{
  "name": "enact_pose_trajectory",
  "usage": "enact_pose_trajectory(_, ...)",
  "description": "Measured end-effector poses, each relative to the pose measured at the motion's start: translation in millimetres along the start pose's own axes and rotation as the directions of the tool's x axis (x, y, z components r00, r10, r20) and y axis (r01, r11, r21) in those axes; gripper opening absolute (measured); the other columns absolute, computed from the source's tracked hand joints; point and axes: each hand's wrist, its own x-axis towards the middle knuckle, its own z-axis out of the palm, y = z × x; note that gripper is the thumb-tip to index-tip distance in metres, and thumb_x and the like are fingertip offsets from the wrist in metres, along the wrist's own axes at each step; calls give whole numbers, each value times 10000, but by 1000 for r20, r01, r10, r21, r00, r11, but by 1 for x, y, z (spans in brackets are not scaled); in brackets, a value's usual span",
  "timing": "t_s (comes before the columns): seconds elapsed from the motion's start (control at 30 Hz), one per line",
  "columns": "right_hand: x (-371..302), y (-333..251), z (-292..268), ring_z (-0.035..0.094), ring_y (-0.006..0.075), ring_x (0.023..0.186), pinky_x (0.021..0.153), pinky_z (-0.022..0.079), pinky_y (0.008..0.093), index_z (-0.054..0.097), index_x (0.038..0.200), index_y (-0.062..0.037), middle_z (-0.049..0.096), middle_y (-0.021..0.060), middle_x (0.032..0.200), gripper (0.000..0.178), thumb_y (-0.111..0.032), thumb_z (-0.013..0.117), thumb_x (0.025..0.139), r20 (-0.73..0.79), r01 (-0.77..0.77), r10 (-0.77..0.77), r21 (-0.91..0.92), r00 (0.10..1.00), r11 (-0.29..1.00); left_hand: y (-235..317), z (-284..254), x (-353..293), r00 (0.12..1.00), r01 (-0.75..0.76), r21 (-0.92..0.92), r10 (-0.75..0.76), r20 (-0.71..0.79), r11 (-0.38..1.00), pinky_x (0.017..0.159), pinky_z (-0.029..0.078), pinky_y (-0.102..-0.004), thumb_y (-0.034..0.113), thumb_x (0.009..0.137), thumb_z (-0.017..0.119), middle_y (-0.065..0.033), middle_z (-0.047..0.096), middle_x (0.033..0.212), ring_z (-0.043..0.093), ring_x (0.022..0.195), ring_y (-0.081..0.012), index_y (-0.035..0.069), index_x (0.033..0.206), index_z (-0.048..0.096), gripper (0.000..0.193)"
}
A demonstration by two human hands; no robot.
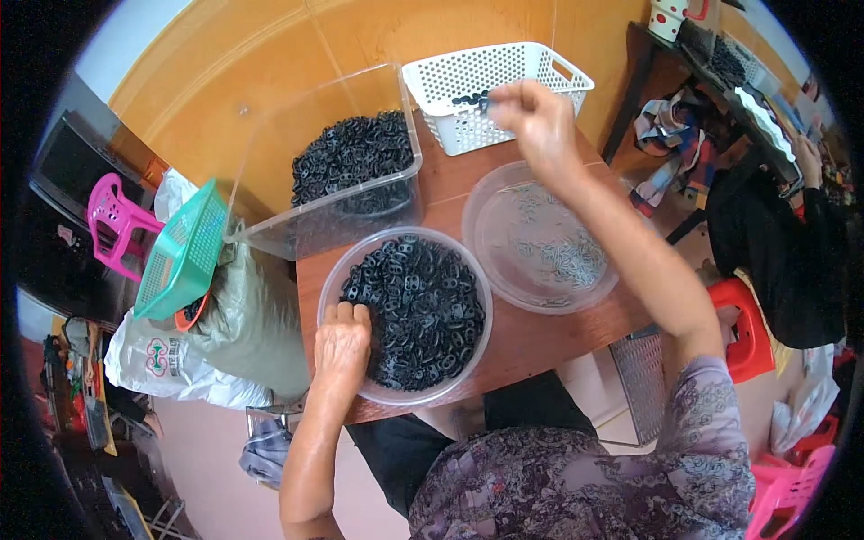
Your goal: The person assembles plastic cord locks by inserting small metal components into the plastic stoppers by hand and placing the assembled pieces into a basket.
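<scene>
My left hand (343, 342) rests at the left rim of a round clear tub (486, 317) heaped with small black plastic pieces (416, 310), each with two holes. Its fingers are curled in; the tips are hidden, so whatever they hold does not show. Over the front of a white perforated basket (477, 137) is my right hand (543, 121), slightly blurred, thumb and fingers pinched together. A dark piece (485, 103) shows at those fingertips, beside a short row of black pieces (465, 98) inside the basket.
Below my right forearm, a second round tub (477, 256) holds small silvery pins (576, 259). A clear rectangular bin (355, 236) of black pieces stands at the table's back left. Sacks (261, 315) and a green basket (187, 247) are left of the table. At right, another person's hand (809, 162) shows.
</scene>
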Motion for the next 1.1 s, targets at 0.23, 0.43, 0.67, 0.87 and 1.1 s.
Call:
enact_pose_trajectory(0.23, 87, 63, -14, 623, 239, 822, 747, 466, 330, 629, 921, -1, 646, 152, 865, 281, -170, 596, 699, 0, 34, -49, -722, 999, 691, 3, -5, 8, 999, 45, -218, -39, 30, 975, 660, 441, -409, -56, 622, 517, -179, 510, 746, 520, 739, -355, 0, 755, 491, 147)
enact_pose_trajectory(0.43, -8, 5, 7, 605, 228, 811, 735, 465, 291, 624, 934, -5, 637, 119, 882, 206, -98, 582, 754, 250, 197, -133, -252, 959, 947, -1, -13, -6, 854, 380, -925, -372, 363, -29, 620, 475, -258, -107, 728, 555, -61, 583, 788, 563, 681, -158, 7, 881, 554, 190)
enact_pose_trajectory(0.67, -133, -36, 30, 539, 235, 761, 676, 432, 337, 635, 827, -63, 598, 61, 819, 125, -88, 602, 709, 543, 329, -358, 153, 760, 932, 35, -34, -6, 868, 260, -862, -286, 406, -435, 565, 512, -274, -60, 739, 604, -80, 581, 786, 563, 639, -146, -43, 913, 554, 181)
enact_pose_trajectory(0.87, -157, -47, 40, 506, 206, 657, 600, 401, 317, 614, 818, -31, 569, 54, 730, 119, -63, 604, 703, 454, 363, -483, 329, 749, 872, 52, -42, -11, 853, 212, -742, -250, 458, -636, 555, 514, -310, -54, 756, 585, -108, 583, 820, 586, 672, -191, -63, 893, 542, 144)
enact_pose_trajectory(1.1, -164, -52, 38, 450, 237, 601, 561, 370, 334, 535, 692, -40, 470, 56, 625, 75, -35, 608, 678, 411, 321, -418, 286, 810, 903, 83, -50, -21, 778, 141, -803, -437, 452, -579, 569, 498, -287, 20, 808, 569, -105, 593, 761, 582, 600, -185, -64, 906, 545, 132)
